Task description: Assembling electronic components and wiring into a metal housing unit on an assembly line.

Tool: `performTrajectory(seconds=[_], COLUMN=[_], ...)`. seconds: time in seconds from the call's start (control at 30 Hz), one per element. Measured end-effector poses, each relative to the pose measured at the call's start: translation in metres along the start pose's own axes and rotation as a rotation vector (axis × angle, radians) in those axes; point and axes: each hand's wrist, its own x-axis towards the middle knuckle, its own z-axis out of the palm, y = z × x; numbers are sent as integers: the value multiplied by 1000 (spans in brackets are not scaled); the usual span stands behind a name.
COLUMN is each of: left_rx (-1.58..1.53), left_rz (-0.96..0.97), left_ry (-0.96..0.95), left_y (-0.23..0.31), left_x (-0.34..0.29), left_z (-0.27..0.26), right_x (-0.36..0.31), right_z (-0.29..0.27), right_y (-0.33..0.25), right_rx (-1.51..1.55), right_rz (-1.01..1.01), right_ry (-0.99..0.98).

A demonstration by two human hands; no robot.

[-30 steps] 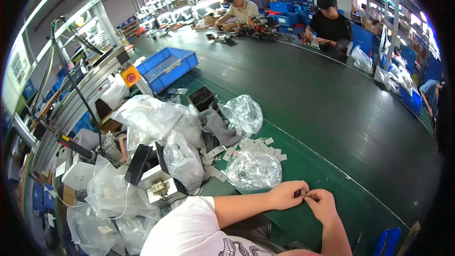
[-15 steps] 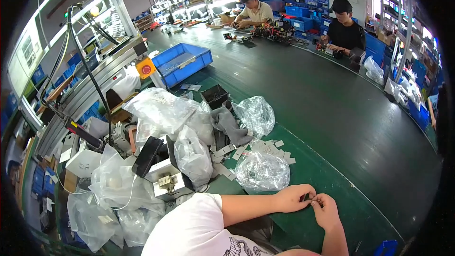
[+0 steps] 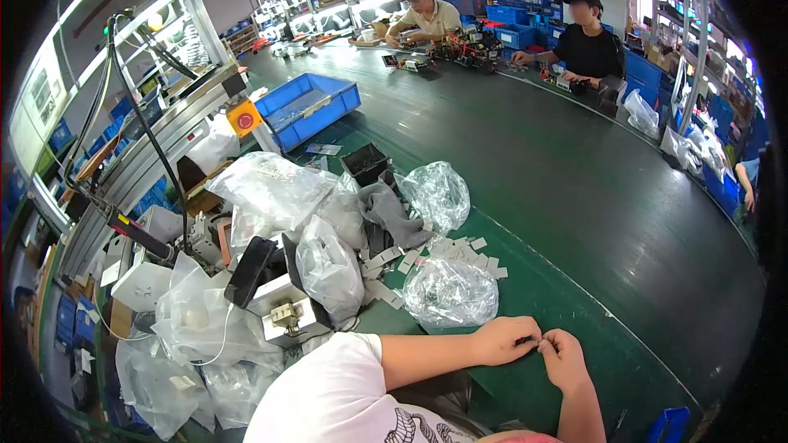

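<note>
My left hand (image 3: 502, 340) reaches in from the left over the green work surface (image 3: 525, 406), its fingers bent into a pinch. My right hand (image 3: 565, 358) meets it fingertip to fingertip, thumb and forefinger pressed together. Between the two hands is something very small and dark that I cannot make out, mostly covered by the fingers. Just left of my left hand lies a clear plastic bag (image 3: 451, 293), crumpled and rounded. Beyond it, several small flat grey pieces (image 3: 455, 251) are scattered on the table.
Filled plastic bags (image 3: 275, 197), a black box (image 3: 365, 164) and a metal-fronted device (image 3: 287, 318) crowd the left side. A blue crate (image 3: 316, 115) stands behind them. The dark conveyor belt (image 3: 525, 164) runs past, with two people working across it. A blue bin (image 3: 669, 425) sits at lower right.
The view has shifted slightly, moving the scene a little leftward. My fingertips stay together with small finger movements. The person in black has stretched one hand out toward the parts on the belt.
</note>
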Motion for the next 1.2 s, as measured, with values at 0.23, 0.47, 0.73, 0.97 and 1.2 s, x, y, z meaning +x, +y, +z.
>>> performTrajectory(seconds=[0.23,0.47,0.73,0.97,1.2], left_rx=[-23,-36,-30,-51,-23], left_rz=[-46,37,35,-103,-151], left_ry=[-23,-26,-53,-55,-38], left_y=[8,8,0,11,10], left_x=[3,6,1,5,3], left_z=[-4,-5,-2,-8,-7], right_x=[4,0,2,3,2], right_z=[-1,1,-1,-3,-2], right_y=[10,12,8,3,-2], right_rx=[-35,-15,-9,-18,-31], right_rz=[-41,-34,19,19,5], right_ry=[9,-4,-9,-3,-8])
